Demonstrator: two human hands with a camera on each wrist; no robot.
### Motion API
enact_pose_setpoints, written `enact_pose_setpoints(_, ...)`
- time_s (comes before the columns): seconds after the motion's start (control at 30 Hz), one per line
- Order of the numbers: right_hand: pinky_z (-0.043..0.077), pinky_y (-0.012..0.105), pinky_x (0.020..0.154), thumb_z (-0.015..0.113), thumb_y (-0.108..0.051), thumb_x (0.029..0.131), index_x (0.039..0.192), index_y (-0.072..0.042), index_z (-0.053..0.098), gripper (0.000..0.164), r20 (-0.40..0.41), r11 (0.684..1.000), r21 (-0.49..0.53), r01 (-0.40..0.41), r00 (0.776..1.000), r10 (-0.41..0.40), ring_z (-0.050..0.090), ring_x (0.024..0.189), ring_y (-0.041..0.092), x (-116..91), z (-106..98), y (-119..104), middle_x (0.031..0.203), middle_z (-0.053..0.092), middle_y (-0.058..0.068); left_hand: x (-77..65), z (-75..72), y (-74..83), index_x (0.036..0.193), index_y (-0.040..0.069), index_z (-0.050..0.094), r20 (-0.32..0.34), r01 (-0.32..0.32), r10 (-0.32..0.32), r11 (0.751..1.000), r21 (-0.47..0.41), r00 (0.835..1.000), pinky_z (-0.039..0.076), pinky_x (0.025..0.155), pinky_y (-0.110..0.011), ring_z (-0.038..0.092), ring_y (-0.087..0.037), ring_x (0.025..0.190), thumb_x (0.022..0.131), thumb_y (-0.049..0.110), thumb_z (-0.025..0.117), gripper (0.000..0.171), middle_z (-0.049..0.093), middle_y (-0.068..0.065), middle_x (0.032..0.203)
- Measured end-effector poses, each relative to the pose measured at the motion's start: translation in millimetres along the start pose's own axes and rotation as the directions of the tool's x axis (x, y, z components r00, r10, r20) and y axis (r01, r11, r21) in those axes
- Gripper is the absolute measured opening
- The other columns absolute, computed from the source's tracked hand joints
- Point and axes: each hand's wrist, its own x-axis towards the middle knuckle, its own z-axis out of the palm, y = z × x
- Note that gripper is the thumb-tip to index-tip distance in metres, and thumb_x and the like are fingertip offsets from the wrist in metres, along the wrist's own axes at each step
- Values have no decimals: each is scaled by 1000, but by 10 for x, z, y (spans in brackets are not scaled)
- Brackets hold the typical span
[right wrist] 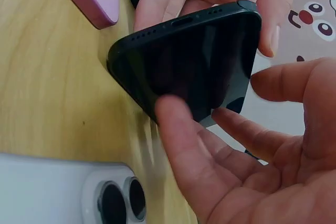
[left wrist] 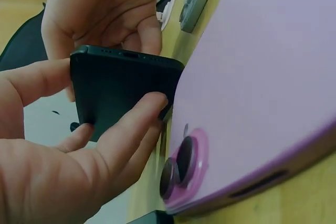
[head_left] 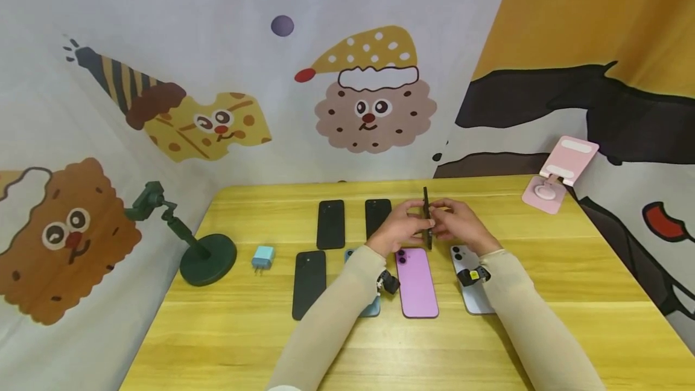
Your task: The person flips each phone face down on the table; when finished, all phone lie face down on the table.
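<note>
Both hands hold a black smartphone (head_left: 426, 219) on edge above the back middle of the table. My left hand (head_left: 399, 228) grips it from the left, fingers on the dark back (left wrist: 115, 98) in the left wrist view. From the right, my right hand (head_left: 461, 225) holds its edge, fingertips against the glossy screen (right wrist: 184, 69) in the right wrist view. Just below lies a pink phone (head_left: 418, 288), camera side up. A white phone (head_left: 472, 300) lies under the right wrist, partly covered. The left forearm hides most of a blue phone (head_left: 371, 308).
Black phones lie at the back left (head_left: 331, 225), beside the left hand (head_left: 377, 215) and at the front left (head_left: 309, 282). Further left are a blue charger plug (head_left: 263, 256) and a dark green stand (head_left: 209, 261). A pink folding stand (head_left: 564, 165) occupies the back right corner.
</note>
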Motion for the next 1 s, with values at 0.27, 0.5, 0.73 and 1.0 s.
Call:
enact_pose_setpoints(0.27, 67, 47, 79, 60, -39, 108, 150, 3, 49, 60, -21, 1000, -5, -15, 1000, 15, 77, 86, 21, 0, -3, -29, 107, 74, 17, 5, 34, -43, 156, 25, 49, 55, 12, -12, 1000, 4, 998, 59, 98, -61, 72, -34, 114, 97, 12, 79, 67, 68, -10, 126)
enact_pose_setpoints(0.5, 67, 43, 78, 59, -24, 109, 148, 9, 51, 52, -69, 997, -54, 54, 996, -57, 78, 86, 20, -17, -14, -66, 119, 73, 31, -39, 63, 10, 159, 33, 49, -4, 3, -3, 998, 67, 1000, 57, 104, -58, 70, -33, 123, 95, 15, 82, 75, 49, -21, 158)
enact_pose_setpoints(0.73, 67, 39, 75, 58, -21, 109, 149, 10, 50, 51, -92, 996, -59, 72, 993, -77, 77, 85, 20, -35, -49, -149, 128, 68, 34, -74, -79, 36, 158, 28, 51, -14, -53, 54, 998, 45, 998, 55, 108, -54, 68, -27, 125, 98, 22, 79, 66, 57, -14, 153)
enact_pose_setpoints(1.0, 66, 32, 68, 58, -15, 108, 145, 12, 52, 48, -123, 994, 3, 111, 986, -110, 75, 79, 16, -87, -84, -243, 124, 69, 35, -35, -249, -39, 149, 15, 58, -110, -64, 55, 995, -80, 992, 61, 99, -50, 70, -25, 115, 98, 11, 70, 53, 71, -7, 127)
